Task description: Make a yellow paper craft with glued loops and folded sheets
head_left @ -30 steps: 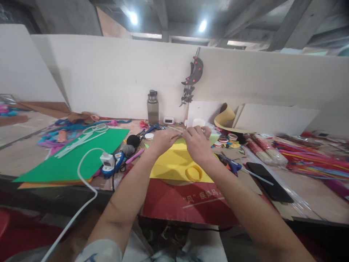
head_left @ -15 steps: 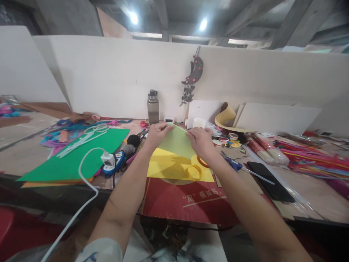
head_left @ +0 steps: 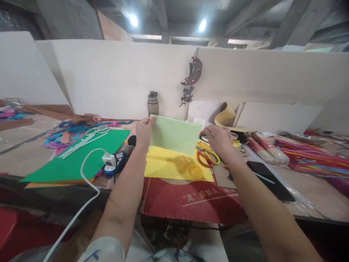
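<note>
A light green sheet, perhaps paper, is raised and tilted above the work surface. My left hand pinches its upper left corner between thumb and fingers. At the sheet's right edge, my right hand is closed, fingertips together against that edge. Below lies a yellow sheet on a red printed board. A yellow ring-shaped strip rests on the yellow sheet. Beside it are scissors with red and yellow handles, their blades partly hidden near the green sheet.
To the left are green sheets and a power strip with a white cable. A bottle stands behind the hands. On the right lie a black phone, wrapped stick bundles and coloured pipe cleaners.
My hands have moved apart, the left to the left and the right to the right. The green sheet now shows wider and flatter, and the scissors have come into fuller view.
</note>
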Demonstrator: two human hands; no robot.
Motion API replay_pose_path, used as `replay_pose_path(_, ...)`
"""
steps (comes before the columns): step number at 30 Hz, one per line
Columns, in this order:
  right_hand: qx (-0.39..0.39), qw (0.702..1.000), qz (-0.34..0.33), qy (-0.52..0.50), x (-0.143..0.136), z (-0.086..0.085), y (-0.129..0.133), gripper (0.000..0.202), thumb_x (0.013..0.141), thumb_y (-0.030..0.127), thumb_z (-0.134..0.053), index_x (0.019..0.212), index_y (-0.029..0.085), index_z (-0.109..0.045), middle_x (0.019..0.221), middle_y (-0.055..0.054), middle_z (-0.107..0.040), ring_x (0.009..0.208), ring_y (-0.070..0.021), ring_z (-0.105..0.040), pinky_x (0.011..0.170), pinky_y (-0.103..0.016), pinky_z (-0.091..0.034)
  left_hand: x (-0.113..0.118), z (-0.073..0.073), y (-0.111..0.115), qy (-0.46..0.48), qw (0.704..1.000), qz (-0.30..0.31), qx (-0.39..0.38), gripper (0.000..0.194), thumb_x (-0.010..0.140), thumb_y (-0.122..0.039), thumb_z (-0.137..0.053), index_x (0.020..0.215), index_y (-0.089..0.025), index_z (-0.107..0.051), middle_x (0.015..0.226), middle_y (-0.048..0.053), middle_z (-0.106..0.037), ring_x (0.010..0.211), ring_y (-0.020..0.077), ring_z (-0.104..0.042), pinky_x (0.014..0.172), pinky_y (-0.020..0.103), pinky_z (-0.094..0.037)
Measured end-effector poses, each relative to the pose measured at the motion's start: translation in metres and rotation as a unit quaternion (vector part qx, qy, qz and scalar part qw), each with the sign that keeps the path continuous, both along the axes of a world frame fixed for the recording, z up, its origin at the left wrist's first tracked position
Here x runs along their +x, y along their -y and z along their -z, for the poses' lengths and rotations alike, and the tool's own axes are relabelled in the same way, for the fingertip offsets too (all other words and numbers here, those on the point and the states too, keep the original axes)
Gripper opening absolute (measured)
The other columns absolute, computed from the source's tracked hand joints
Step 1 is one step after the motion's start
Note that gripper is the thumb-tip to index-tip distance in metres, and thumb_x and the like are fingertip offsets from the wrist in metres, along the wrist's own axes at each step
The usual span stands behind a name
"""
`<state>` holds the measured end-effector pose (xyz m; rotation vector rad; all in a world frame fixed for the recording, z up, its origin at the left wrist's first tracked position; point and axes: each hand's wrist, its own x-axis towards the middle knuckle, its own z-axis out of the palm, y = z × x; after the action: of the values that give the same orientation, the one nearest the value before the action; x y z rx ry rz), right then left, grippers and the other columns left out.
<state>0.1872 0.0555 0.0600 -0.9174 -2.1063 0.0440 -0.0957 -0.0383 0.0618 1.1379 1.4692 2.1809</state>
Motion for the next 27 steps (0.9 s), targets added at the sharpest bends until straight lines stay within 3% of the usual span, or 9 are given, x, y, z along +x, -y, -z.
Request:
replay_pose_path(5, -0.136, 0.977, -0.004, -0.162, 0.007, 0.015, -0.008, 0.033, 0.091, 0.039, -0.043, 0.077, 0.019, -0.065, 0.082, -0.007, -0.070, 0.081, -0.0211, -0.062, 0.079, -0.034, -0.043, -0.015, 0.014, -0.017, 0.114, 0.993, 0.012, 0.015, 0.038, 0.071, -0.052, -0.074, 0.074, -0.016, -0.063, 0.061, -0.002, -0.062, 0.066, 0.0121, -0.060, 0.060, 0.020, -0.046)
replay_pose_path(9, -0.267, 0.919, -0.140, -0.255, -0.021, 0.025, 0.003, 0.047, 0.092, 0.057, -0.041, 0.103, 0.020, -0.067, 0.104, -0.009, -0.071, 0.095, -0.0220, -0.064, 0.084, -0.035, -0.049, -0.013, 0.026, -0.028, 0.194, 0.979, 0.065, 0.012, 0.034, 0.068, -0.044, -0.079, 0.078, -0.014, -0.066, 0.067, 0.000, -0.067, 0.067, 0.0138, -0.065, 0.068, 0.025, -0.052)
replay_pose_path(11, -0.322, 0.886, -0.190, -0.275, -0.035, 0.029, 0.008, 0.048, 0.085, 0.060, -0.053, 0.109, 0.020, -0.067, 0.109, -0.008, -0.072, 0.097, -0.0225, -0.065, 0.086, -0.036, -0.051, -0.012, 0.029, -0.031, 0.222, 0.972, 0.071, 0.009, 0.030, 0.070, -0.039, -0.079, 0.081, -0.013, -0.068, 0.071, 0.002, -0.069, 0.070, 0.0148, -0.067, 0.071, 0.026, -0.054)
replay_pose_path(15, -0.415, 0.833, -0.204, -0.304, -0.047, 0.043, 0.007, 0.040, 0.068, 0.050, -0.075, 0.093, 0.018, -0.072, 0.087, -0.004, -0.074, 0.077, -0.0221, -0.067, 0.075, -0.037, -0.055, -0.014, 0.033, -0.034, 0.266, 0.961, 0.072, -0.003, 0.020, 0.077, -0.030, -0.074, 0.084, -0.012, -0.069, 0.078, 0.005, -0.073, 0.072, 0.0153, -0.069, 0.076, 0.028, -0.057)
replay_pose_path(17, -0.431, 0.816, -0.194, -0.334, -0.046, 0.050, 0.002, 0.036, 0.066, 0.047, -0.076, 0.088, 0.018, -0.072, 0.079, -0.003, -0.074, 0.068, -0.0197, -0.066, 0.070, -0.036, -0.055, -0.013, 0.035, -0.036, 0.289, 0.953, 0.093, -0.022, 0.019, 0.080, -0.029, -0.072, 0.085, -0.012, -0.069, 0.080, 0.007, -0.074, 0.073, 0.0160, -0.070, 0.077, 0.029, -0.058)
replay_pose_path(22, -0.416, 0.810, -0.128, -0.393, -0.037, 0.058, -0.008, 0.034, 0.062, 0.043, -0.076, 0.085, 0.018, -0.072, 0.076, -0.002, -0.073, 0.063, -0.0176, -0.064, 0.061, -0.031, -0.052, 0.003, 0.040, -0.037, 0.282, 0.924, 0.230, -0.118, 0.024, 0.079, -0.029, -0.075, 0.091, -0.009, -0.070, 0.082, 0.011, -0.076, 0.076, 0.0204, -0.073, 0.080, 0.033, -0.060)
replay_pose_path(27, -0.417, 0.788, -0.110, -0.440, -0.034, 0.055, -0.006, 0.037, 0.060, 0.043, -0.078, 0.086, 0.018, -0.070, 0.080, -0.002, -0.072, 0.058, -0.0124, -0.060, 0.051, -0.025, -0.047, 0.014, 0.044, -0.038, 0.230, 0.937, 0.236, -0.116, 0.021, 0.069, -0.017, -0.081, 0.086, -0.008, -0.071, 0.077, 0.009, -0.076, 0.070, 0.0189, -0.072, 0.079, 0.033, -0.059)
